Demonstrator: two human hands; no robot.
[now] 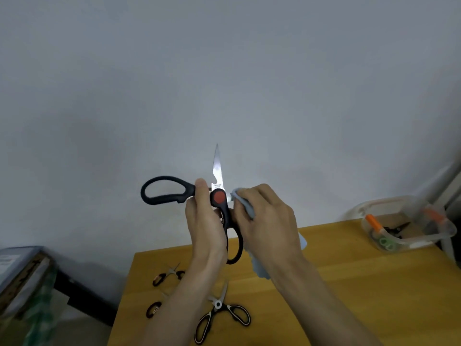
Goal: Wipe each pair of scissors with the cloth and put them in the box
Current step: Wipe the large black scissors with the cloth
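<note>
I hold big black-handled scissors (219, 197) with a red pivot spread wide open above the table. One blade points straight up, one handle loop sticks out left. My left hand (204, 221) grips them near the pivot. My right hand (264, 216) holds a pale blue cloth (245, 203) wrapped over the other blade, which is hidden. On the table lie black-and-white scissors (220, 312) and two small dark-handled scissors (169, 274), (153, 309). The clear plastic box (419, 242) stands at the right rear, with orange-handled and green-handled scissors inside.
The yellow wooden table (349, 283) reaches from the centre to the right edge. A grey wall fills the background. To the left of the table, lower down, sit a cardboard-like box (22, 273) and green-patterned material.
</note>
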